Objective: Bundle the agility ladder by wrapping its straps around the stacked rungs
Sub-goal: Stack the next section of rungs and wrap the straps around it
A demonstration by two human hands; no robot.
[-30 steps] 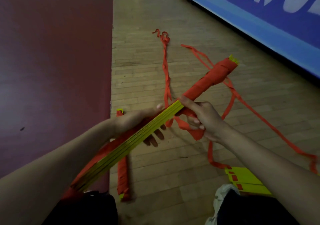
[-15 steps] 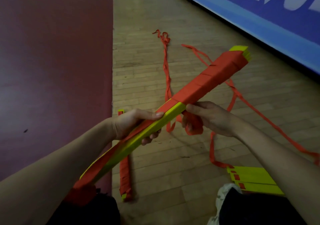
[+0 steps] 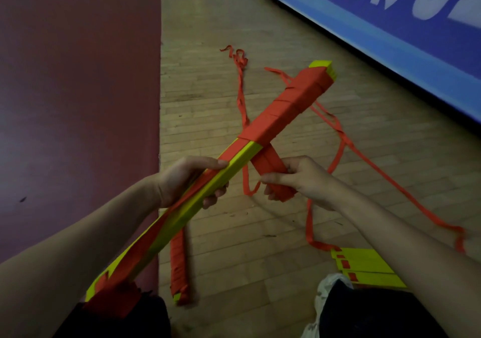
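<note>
A stack of yellow rungs (image 3: 234, 163) slants from my lap at lower left up to the right. Its far half is wound in orange strap wraps (image 3: 286, 108). My left hand (image 3: 187, 181) grips the bare yellow middle of the stack. Just right of it my right hand (image 3: 299, 179) holds a flat band of orange strap (image 3: 268, 166) that comes down from under the stack where the wrapping ends. Loose strap tails (image 3: 343, 139) trail away over the floor behind.
A finished orange-wrapped bundle (image 3: 178, 264) lies on the wooden floor below the stack. More yellow rungs (image 3: 364, 267) lie flat at lower right by my knee. A dark red mat (image 3: 78, 103) covers the left; a blue banner wall (image 3: 390, 25) runs along the upper right.
The stack has rolled so a broad wrapped face points up and its far end has lifted. My right hand has pulled the strap down beneath the stack and drawn it taut.
</note>
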